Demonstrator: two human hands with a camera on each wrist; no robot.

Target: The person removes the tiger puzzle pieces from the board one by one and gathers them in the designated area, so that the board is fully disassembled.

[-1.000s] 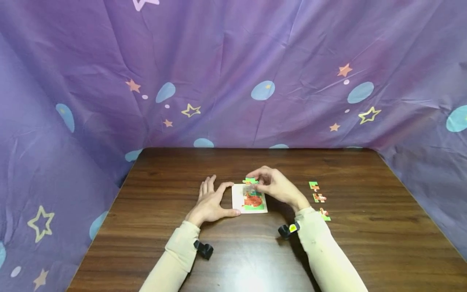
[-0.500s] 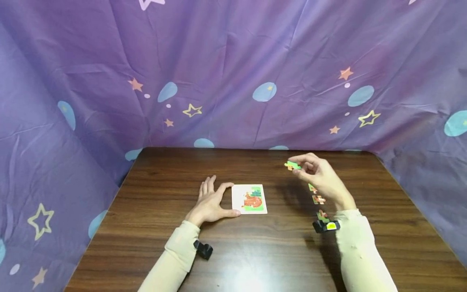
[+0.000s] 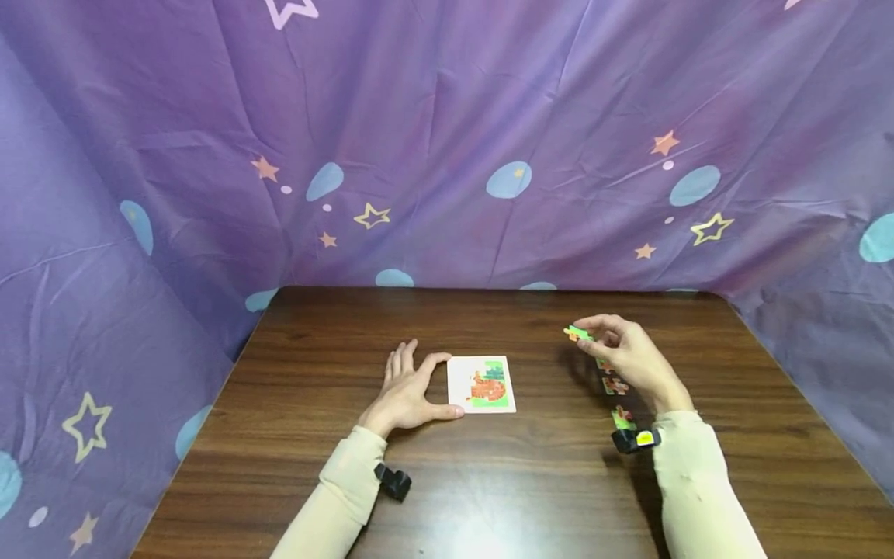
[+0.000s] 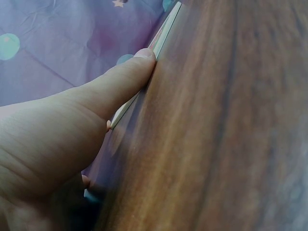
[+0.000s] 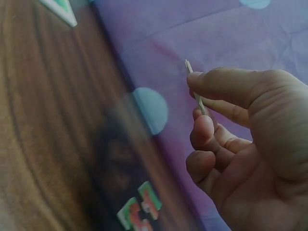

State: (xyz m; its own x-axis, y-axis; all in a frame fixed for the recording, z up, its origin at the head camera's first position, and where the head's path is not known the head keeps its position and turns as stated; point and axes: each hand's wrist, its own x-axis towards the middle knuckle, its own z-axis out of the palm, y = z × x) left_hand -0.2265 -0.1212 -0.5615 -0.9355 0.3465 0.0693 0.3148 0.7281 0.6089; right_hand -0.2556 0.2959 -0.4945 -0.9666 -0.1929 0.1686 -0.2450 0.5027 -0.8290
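Observation:
A white square puzzle board lies mid-table, its right part filled with a red animal on green. My left hand grips its left side, the index finger at the far left corner and the thumb along the near edge; the left wrist view shows the thumb pressed on the board's thin edge. Off to the right, my right hand pinches a green and orange puzzle piece between thumb and fingers, raised above the table. In the right wrist view this piece shows edge-on.
Below and beside the right hand lie loose puzzle pieces in a column: one partly hidden piece, a red middle piece and a green-edged near piece. A purple patterned cloth hangs behind the brown wooden table.
My right hand has carried the puzzle piece from over the board away to the right, then slightly lower toward the loose pieces. The left hand stays at the board.

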